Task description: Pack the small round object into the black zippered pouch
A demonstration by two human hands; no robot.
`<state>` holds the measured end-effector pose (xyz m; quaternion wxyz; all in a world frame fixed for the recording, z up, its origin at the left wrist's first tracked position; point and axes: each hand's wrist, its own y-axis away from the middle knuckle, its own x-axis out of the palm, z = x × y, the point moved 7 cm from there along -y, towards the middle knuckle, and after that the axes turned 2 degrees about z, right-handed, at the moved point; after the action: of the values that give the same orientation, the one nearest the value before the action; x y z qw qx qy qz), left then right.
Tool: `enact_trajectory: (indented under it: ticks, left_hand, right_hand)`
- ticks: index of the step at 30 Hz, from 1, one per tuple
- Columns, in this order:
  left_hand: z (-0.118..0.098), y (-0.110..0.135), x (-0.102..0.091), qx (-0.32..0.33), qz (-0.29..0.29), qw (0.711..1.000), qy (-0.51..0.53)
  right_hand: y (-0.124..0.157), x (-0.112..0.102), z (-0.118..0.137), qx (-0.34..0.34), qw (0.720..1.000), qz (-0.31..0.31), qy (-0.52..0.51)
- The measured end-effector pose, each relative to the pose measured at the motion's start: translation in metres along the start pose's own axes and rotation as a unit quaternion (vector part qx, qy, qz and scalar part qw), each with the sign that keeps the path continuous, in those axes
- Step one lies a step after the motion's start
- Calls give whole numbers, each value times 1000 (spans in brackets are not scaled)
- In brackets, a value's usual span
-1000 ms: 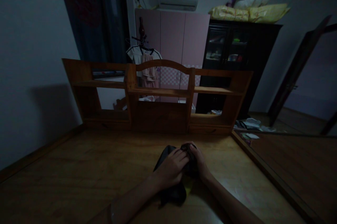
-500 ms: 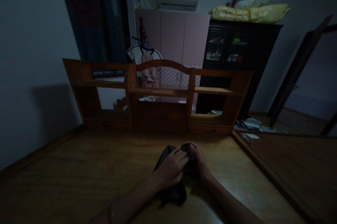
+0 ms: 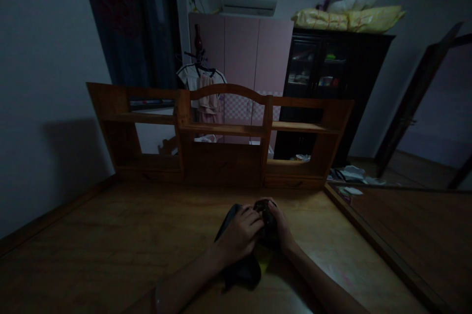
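Note:
A dark cloth item (image 3: 241,271) lies bunched on the wooden surface (image 3: 121,240), with a bit of yellow (image 3: 264,259) showing beneath it. My left hand (image 3: 239,234) rests on top of it with fingers curled, gripping its upper edge. Facing it from the right, my right hand (image 3: 279,225) has its fingers closed on the same bunched end. The two hands touch at the fingertips. The room is dim and the fabric's details are hard to see.
A wooden headboard with shelves (image 3: 221,132) stands at the far edge of the surface. Behind it are a pink wardrobe (image 3: 243,58), a dark glass cabinet (image 3: 332,73) with bedding on top, hanging clothes (image 3: 202,88), and an open door (image 3: 416,98) at right.
My left hand's fingers have shifted slightly on the cloth's bunched end; both hands stay in the same place.

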<state>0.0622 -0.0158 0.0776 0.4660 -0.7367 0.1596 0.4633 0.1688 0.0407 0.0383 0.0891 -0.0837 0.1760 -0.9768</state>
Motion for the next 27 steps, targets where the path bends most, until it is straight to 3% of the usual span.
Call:
enact_trajectory:
  ticks: [6,10,14,21,23,27]
  left_hand:
    - [6,0,-3,-15,-22,993,119]
    - [24,2,2,-101,-45,963,246]
    - [47,7,20,-210,-40,892,397]
    - [61,14,40,-318,-62,703,632]
    - [61,16,43,-323,-60,676,660]
    - [65,17,47,-314,-51,663,677]
  right_hand:
    - [3,6,12,-8,999,-2,44]
    - [9,11,19,1,998,9,69]
    - [13,13,24,-23,994,20,108]
    - [13,16,36,-101,978,32,177]
    - [13,18,36,-105,977,34,185]
    - [15,22,39,-114,974,40,191]
